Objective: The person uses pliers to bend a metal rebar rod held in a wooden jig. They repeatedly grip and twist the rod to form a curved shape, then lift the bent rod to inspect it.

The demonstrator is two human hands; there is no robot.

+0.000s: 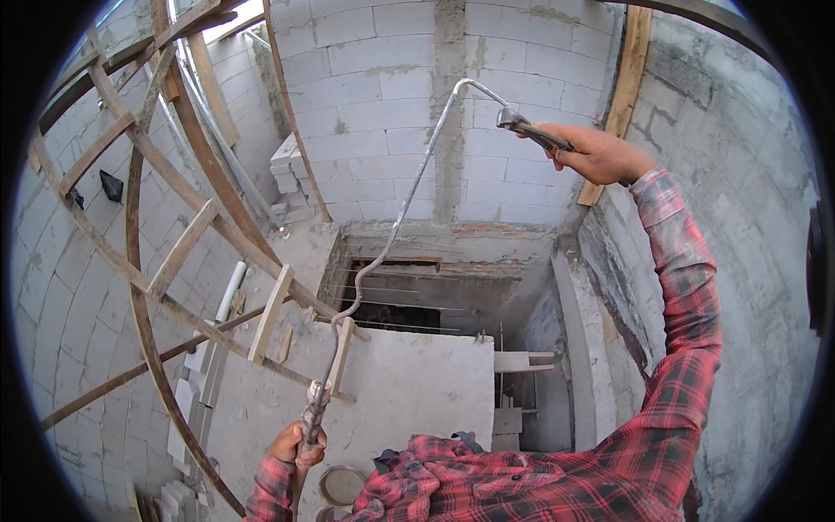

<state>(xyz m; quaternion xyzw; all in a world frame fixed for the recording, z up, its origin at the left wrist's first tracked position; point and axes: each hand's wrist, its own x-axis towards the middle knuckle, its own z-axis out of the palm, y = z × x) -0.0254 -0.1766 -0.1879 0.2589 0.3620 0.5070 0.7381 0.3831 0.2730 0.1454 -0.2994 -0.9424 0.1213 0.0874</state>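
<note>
A long, thin bent metal rod (416,193) runs between my two hands, wavy in its lower half and sharply bent near its top. My right hand (602,155), raised at the upper right, is closed round the dark handles of pliers (546,137). Their jaws meet the rod's upper end. Low at the left, my left hand (296,442) is wrapped round the rod's lower end, together with a greyish, rough-headed tool (316,396). What looks like a wooden handle shows below that fist; the tool's kind is unclear.
A wooden ladder (174,248) leans at the left beside curved-looking timber poles (139,287). Below lies a concrete slab (426,374) with an open shaft (409,296) beyond it. Round buckets (341,485) stand near my body. Block walls (374,104) rise ahead.
</note>
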